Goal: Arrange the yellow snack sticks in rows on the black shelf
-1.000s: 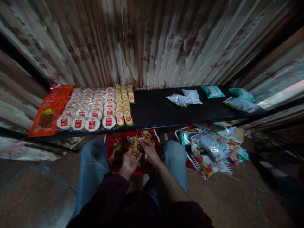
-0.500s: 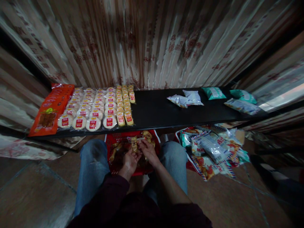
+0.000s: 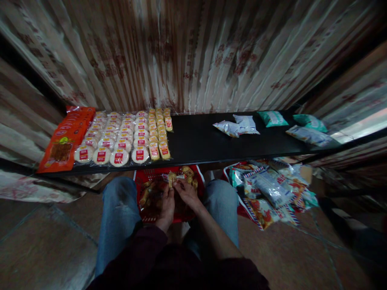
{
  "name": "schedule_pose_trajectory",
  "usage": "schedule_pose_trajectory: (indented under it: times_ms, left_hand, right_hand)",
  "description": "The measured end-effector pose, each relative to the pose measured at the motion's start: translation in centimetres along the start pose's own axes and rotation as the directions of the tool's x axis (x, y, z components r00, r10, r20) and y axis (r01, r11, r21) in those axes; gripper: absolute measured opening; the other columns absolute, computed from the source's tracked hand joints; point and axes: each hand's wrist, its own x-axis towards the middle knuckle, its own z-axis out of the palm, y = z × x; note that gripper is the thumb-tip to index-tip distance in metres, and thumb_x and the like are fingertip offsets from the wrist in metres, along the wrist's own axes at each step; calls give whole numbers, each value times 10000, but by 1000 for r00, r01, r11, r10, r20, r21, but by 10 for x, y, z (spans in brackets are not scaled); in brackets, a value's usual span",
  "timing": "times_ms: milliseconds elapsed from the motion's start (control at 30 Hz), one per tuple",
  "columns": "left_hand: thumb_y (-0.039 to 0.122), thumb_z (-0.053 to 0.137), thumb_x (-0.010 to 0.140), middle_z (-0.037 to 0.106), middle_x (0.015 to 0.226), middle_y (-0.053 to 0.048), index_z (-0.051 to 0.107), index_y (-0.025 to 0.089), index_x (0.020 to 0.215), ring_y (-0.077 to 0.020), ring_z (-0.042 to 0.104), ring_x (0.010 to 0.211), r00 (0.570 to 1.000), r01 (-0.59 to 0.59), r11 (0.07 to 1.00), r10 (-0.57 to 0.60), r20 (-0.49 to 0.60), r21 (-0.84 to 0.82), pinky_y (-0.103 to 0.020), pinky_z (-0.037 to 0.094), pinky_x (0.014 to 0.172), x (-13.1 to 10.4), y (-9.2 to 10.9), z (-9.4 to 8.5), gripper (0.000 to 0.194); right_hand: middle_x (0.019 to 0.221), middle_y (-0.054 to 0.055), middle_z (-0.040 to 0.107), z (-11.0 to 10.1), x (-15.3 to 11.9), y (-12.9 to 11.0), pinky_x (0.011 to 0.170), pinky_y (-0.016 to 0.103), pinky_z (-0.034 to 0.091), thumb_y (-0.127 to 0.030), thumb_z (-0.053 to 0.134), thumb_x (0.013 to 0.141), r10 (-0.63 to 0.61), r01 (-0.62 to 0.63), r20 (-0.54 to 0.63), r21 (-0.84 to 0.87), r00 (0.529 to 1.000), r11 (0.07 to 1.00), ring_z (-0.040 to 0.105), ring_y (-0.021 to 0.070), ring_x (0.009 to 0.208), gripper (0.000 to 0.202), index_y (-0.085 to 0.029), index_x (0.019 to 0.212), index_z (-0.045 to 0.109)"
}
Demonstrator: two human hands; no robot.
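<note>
Between my knees is a red basket (image 3: 199, 177) with several yellowish wrapped snacks in it. Over it, both hands meet at one small yellow packet (image 3: 172, 179). My left hand (image 3: 168, 201) pinches its lower end from the left, palm turned inward. The fingertips of my right hand (image 3: 186, 192) close on its right side. On the black shelf (image 3: 193, 141) above, rows of similar yellow packets (image 3: 164, 150) stand beside rows of round white packaged cakes (image 3: 140, 154).
Orange bags (image 3: 62, 141) lie at the shelf's left end. White-blue bags (image 3: 246, 124) and green bags (image 3: 272, 118) lie toward its right. A second basket heaped with snack bags (image 3: 273, 187) stands right of my knee. A curtain (image 3: 187, 52) hangs behind; a person's foot (image 3: 341, 213) shows far right.
My left hand has turned from palm up to upright, its fingers now on the packet. The packet has turned and risen slightly. My right hand has shifted a little.
</note>
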Motion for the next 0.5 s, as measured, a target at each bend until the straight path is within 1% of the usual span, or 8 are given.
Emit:
schedule_pose_trajectory:
  times_ms: [100, 167, 233, 333, 433, 500]
  left_hand:
    - [322, 393, 906, 493, 1410, -69, 470, 196, 1342, -175, 489, 1261, 1000, 3, 998, -4, 22, 64, -297, 397, 1031, -4, 5, 1, 460]
    - [296, 411, 892, 451, 1443, -78, 461, 172, 1353, -179, 429, 1316, 999, -35, 992, 30, 45, 123, -310, 327, 1093, -9, 10, 2, 481]
    - [275, 435, 872, 448, 1445, -80, 489, 167, 1334, -189, 402, 1337, 996, -81, 980, 72, 57, 184, -326, 279, 1125, -14, 16, 2, 477]
    - [225, 439, 849, 487, 1412, -86, 534, 164, 1292, -189, 419, 1325, 989, -147, 960, 137, 58, 237, -330, 271, 1134, -20, 24, 4, 458]
    - [186, 437, 833, 524, 1377, -93, 546, 160, 1276, -184, 451, 1298, 980, -199, 946, 193, 51, 256, -331, 292, 1126, -23, 29, 5, 457]
    - [168, 444, 822, 540, 1359, -94, 549, 165, 1267, -183, 470, 1279, 973, -229, 937, 227, 40, 263, -338, 305, 1121, -24, 29, 6, 458]
  right_hand:
    - [1056, 90, 696, -2, -2, -4, 925, 317, 454, -363, 488, 877, 30, -30, 2, -43, 1000, 999, 644, 205, 1010, 339, -174, 1122, 626]
    - [1089, 89, 688, -3, -3, -6, 944, 324, 440, -389, 501, 872, 59, -59, -5, -74, 998, 996, 629, 214, 1049, 359, -185, 1142, 620]
    - [1115, 98, 678, -5, -4, -7, 949, 334, 434, -407, 515, 863, 70, -70, -6, -95, 998, 993, 617, 226, 1073, 381, -183, 1156, 613]
    - [1078, 97, 688, -5, -4, -5, 927, 335, 442, -398, 515, 856, 64, -64, -4, -84, 998, 994, 629, 229, 1039, 363, -181, 1124, 629]
    - [1024, 82, 702, -4, -1, 1, 923, 342, 442, -365, 524, 839, 78, -81, -42, -52, 996, 995, 636, 230, 1010, 308, -196, 1057, 662]
    - [1029, 87, 702, -3, 1, 5, 937, 351, 435, -364, 533, 828, 75, -77, -63, -28, 995, 997, 628, 237, 1025, 295, -198, 1024, 677]
